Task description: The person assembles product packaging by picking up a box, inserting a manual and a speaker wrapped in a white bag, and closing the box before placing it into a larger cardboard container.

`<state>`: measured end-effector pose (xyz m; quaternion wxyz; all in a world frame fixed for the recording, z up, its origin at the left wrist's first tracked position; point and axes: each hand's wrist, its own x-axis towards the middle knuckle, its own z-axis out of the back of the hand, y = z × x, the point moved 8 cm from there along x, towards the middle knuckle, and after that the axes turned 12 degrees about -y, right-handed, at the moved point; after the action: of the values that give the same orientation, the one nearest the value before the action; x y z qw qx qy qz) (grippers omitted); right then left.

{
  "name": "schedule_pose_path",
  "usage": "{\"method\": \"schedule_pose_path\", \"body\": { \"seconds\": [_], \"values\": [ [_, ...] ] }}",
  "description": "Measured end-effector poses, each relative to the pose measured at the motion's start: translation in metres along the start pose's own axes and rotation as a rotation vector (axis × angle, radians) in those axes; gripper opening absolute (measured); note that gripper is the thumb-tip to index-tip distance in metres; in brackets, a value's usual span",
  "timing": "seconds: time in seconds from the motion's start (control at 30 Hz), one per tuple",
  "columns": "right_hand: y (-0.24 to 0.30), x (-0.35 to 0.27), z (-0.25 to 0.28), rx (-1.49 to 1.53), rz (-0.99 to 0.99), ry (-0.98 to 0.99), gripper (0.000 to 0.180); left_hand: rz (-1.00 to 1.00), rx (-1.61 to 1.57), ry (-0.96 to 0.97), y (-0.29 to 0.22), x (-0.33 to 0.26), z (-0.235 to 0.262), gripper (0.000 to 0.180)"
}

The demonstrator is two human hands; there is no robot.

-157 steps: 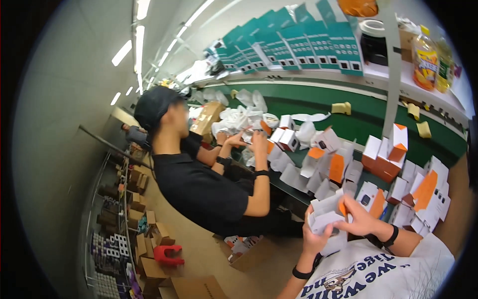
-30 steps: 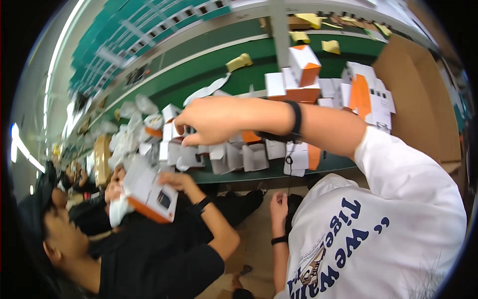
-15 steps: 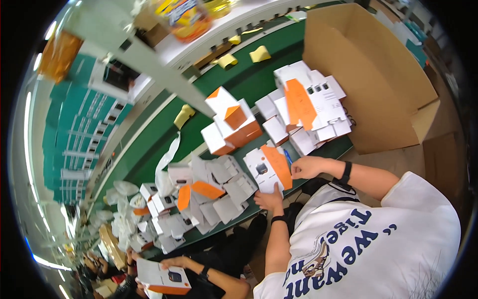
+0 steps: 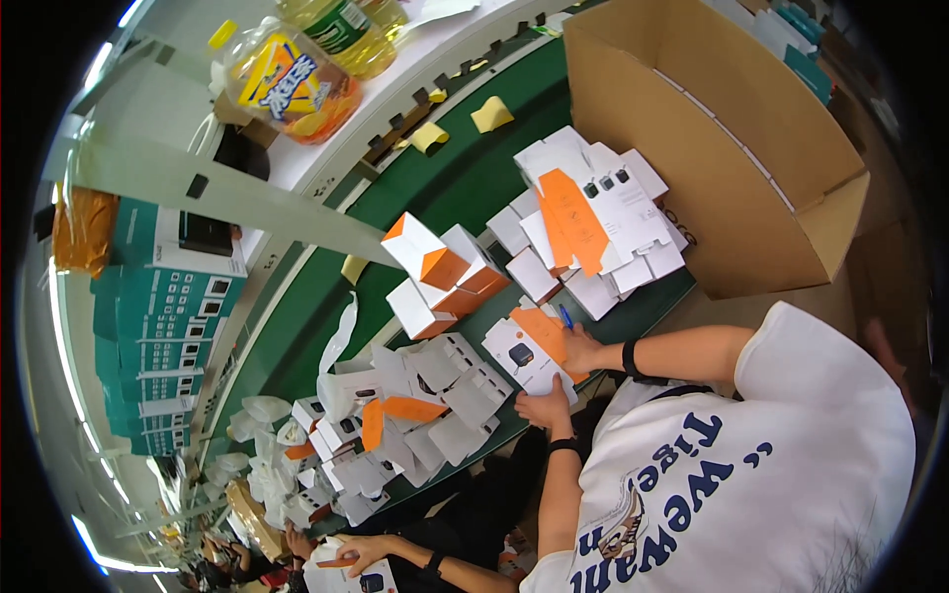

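A flattened white carton [image 4: 514, 346] with an orange flap and a printed picture of a dark device lies at the green table's near edge. My left hand [image 4: 546, 403] grips its near white edge, thumb on top. My right hand [image 4: 583, 352] is closed beside the orange flap [image 4: 540, 328], with a slim blue pen-like tool [image 4: 565, 315] sticking out past its fingers; its exact kind is too small to tell. Beyond lie stacked white and orange cartons [image 4: 443, 282]. A taller pile of cartons [image 4: 603, 212] stands to the right of these.
A big open cardboard box [image 4: 732, 138] stands at the right. Loose cartons [image 4: 425, 395] and plastic bags [image 4: 267, 465] spread leftward. A co-worker's hand [image 4: 364, 551] holds another carton at lower left. Bottles [image 4: 287, 84] and teal boxes [image 4: 173, 326] sit on the shelf beyond a pale post.
My right hand has come down nearer to the carton's orange flap with the blue tool. My left hand still holds the near edge. The view has shifted, and the co-worker's carton sits lower.
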<state>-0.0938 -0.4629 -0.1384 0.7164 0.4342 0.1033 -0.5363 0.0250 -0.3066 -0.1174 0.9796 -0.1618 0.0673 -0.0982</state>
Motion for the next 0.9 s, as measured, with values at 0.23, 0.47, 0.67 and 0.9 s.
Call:
{"method": "schedule_pose_path", "body": {
  "seconds": [0.23, 0.47, 0.67, 0.9],
  "values": [
    [0.009, -0.005, 0.021, -0.055, -0.068, -0.054, 0.091, -0.054, -0.224, 0.024, -0.008, 0.002, 0.010, 0.063],
    [0.049, -0.038, 0.084, 0.371, 0.306, -0.164, 0.100, 0.009, -0.914, 0.444, -0.015, -0.012, 0.064, 0.048],
    [0.145, -0.145, 0.174, 0.609, 0.738, -0.336, 0.087, -0.166, -1.074, 0.513, -0.049, -0.032, 0.178, 0.066],
    [0.204, -0.200, 0.202, 0.548, 0.959, -0.372, 0.080, -0.217, -1.208, 0.277, -0.086, -0.003, 0.262, 0.042]
  ]
}}
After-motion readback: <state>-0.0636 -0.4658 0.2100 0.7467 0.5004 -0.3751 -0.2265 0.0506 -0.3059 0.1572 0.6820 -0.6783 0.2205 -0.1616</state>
